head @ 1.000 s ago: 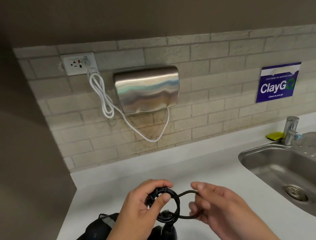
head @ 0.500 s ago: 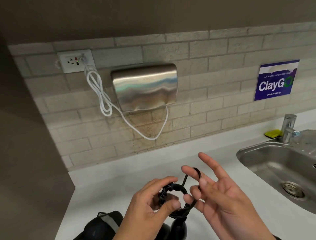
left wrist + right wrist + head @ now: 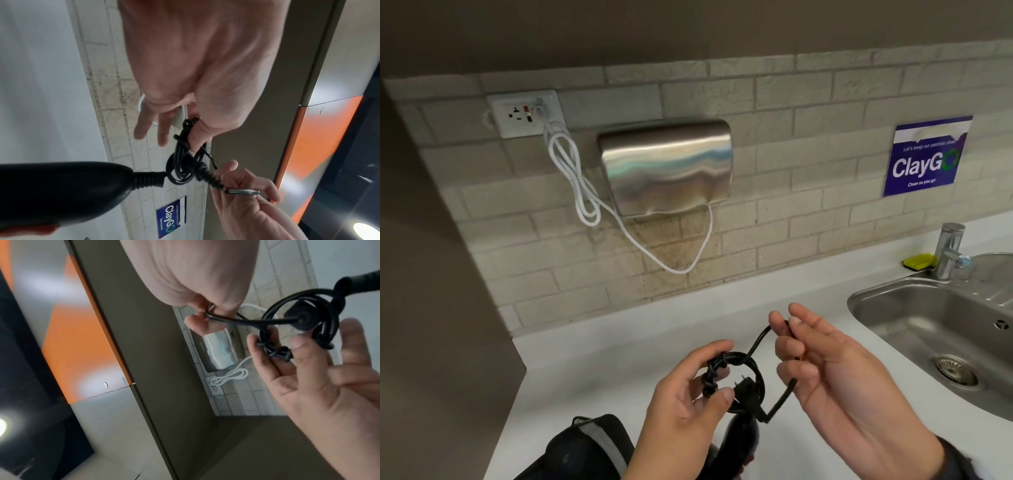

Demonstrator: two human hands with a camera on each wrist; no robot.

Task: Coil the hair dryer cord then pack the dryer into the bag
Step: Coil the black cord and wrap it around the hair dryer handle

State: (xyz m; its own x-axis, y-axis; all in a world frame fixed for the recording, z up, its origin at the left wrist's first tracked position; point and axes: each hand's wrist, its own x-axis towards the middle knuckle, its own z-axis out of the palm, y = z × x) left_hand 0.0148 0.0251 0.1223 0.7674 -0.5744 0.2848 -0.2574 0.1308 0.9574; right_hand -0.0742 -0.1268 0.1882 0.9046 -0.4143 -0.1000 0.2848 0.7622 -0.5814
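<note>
Over the white counter, my left hand grips a small coil of the black cord between thumb and fingers, with the plug lying inside the coil. My right hand pinches a free loop of the same cord, up and to the right of the coil. The black hair dryer hangs below the coil. A dark bag with a grey stripe lies at the lower left. The left wrist view shows the dryer handle and the coil. In the right wrist view the cord runs from my right fingers to the coil.
A steel sink with a tap and a yellow sponge is set into the counter at right. On the brick wall hang a metal hand dryer, its white cable and a socket. A brown wall closes the left side.
My right hand has gone from holding the loop beside the coil, through spread fingers, to pinching the loop higher and farther from it. The left hand keeps its grip on the coil.
</note>
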